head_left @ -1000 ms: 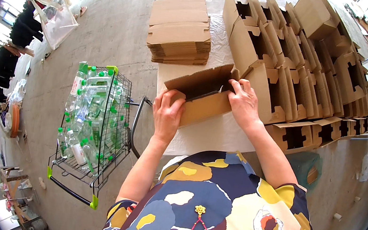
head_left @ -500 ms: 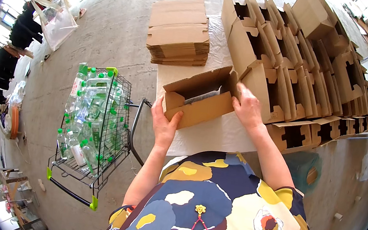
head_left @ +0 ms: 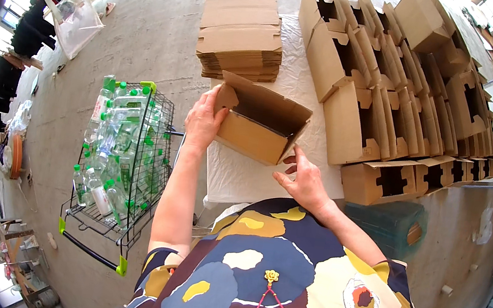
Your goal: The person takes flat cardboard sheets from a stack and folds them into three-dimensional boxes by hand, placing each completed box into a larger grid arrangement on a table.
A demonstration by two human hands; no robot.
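A brown cardboard box [head_left: 255,140] with its top side uncovered is tilted in front of me, over a white-covered surface [head_left: 229,183]. My left hand [head_left: 203,121] grips its left end, with the thumb at the rim and the fingers along the outside. Just off the box's lower right corner is my right hand [head_left: 306,183]. Its thumb and fingers are spread, and the fingertips come close to the corner; I cannot tell whether they touch it. The inside of the box is partly in shadow.
Flat folded cardboard [head_left: 239,32] is piled beyond the box. On the right stand rows of set-up cardboard boxes [head_left: 346,124], stacked in layers. A wire cart [head_left: 150,159] full of green-capped plastic bottles [head_left: 115,134] stands to the left. A blue-green wrapped bundle [head_left: 382,225] lies at the right.
The box has turned clockwise, its right end swinging toward me. My left hand has moved up and left with it. My right hand has come down from the far right end and its fingers have spread.
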